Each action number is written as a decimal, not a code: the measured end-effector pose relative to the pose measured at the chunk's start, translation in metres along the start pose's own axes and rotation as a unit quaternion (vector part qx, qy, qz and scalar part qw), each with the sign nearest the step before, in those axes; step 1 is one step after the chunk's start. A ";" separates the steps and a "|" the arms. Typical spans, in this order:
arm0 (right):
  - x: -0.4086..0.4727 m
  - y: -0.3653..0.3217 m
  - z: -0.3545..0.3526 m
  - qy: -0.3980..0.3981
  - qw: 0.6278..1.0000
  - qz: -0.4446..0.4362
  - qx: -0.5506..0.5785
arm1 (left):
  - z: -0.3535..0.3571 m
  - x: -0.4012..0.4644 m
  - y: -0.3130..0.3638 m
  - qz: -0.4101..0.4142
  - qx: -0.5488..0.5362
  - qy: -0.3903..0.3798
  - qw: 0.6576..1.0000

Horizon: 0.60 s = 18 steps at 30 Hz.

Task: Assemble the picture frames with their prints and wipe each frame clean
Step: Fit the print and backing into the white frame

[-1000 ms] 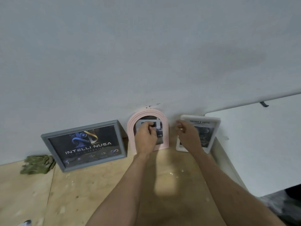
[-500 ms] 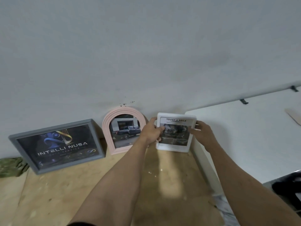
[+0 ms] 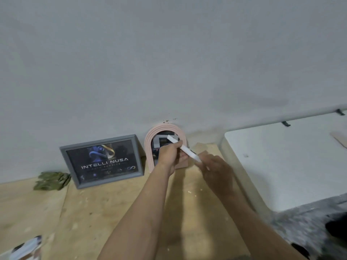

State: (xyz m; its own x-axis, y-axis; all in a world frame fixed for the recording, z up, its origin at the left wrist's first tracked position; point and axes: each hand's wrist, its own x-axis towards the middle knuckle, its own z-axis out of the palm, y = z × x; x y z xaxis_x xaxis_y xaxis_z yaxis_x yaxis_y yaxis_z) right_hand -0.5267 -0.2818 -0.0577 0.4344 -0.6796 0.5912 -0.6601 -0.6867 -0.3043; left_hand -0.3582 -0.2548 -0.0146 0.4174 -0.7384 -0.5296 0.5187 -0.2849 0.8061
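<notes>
My left hand [image 3: 169, 156] grips the white picture frame [image 3: 183, 148], which is lifted off the board and turned edge-on, so its print is hidden. My right hand [image 3: 216, 169], blurred by motion, holds the frame's lower right end. Behind my hands the pink arched frame [image 3: 150, 141] leans against the wall, its print mostly covered. The grey frame [image 3: 103, 162] with a dark "INTELLI NUSA" print leans on the wall to its left.
A crumpled green cloth [image 3: 52, 180] lies on the wooden board [image 3: 112, 212] at the wall, left of the grey frame. A white tabletop [image 3: 281, 166] stands to the right. A blurred pale object [image 3: 26, 248] shows at the bottom left corner.
My hands left the pink frame, took the white frame from the wall and have now tilted it edge-on in front of the pink frame. The view swung back left.
</notes>
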 end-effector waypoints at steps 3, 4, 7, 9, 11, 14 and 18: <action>-0.017 -0.055 0.004 -0.041 0.994 -0.097 0.006 | -0.059 -0.032 0.003 -0.004 -0.015 0.046 0.999; -0.021 -0.071 0.004 -0.080 0.990 -0.104 0.056 | -0.084 -0.044 0.002 0.006 -0.012 0.063 0.998; -0.037 -0.117 -0.003 -0.160 0.964 0.074 0.198 | -0.170 -0.090 -0.007 0.031 0.007 0.094 0.995; -0.048 -0.145 -0.008 -0.178 0.929 0.253 0.205 | -0.231 -0.127 -0.016 0.045 -0.010 0.093 0.995; -0.061 -0.182 -0.015 -0.266 0.837 0.399 0.264 | -0.287 -0.163 -0.024 0.055 -0.036 0.097 0.993; -0.090 -0.239 -0.019 -0.308 0.628 0.504 0.506 | -0.344 -0.201 -0.038 0.053 -0.034 0.090 0.994; -0.120 -0.284 -0.007 -0.262 0.705 0.446 0.485 | -0.385 -0.229 -0.058 0.032 -0.061 0.106 0.992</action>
State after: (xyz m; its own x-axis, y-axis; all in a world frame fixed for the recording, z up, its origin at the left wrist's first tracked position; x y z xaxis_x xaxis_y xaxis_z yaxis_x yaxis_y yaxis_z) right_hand -0.3955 -0.0034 -0.0368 0.4462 -0.7807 -0.4375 -0.1942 0.3927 -0.8989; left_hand -0.1963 0.1662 -0.0420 0.5933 -0.6040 -0.5321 0.5674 -0.1551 0.8087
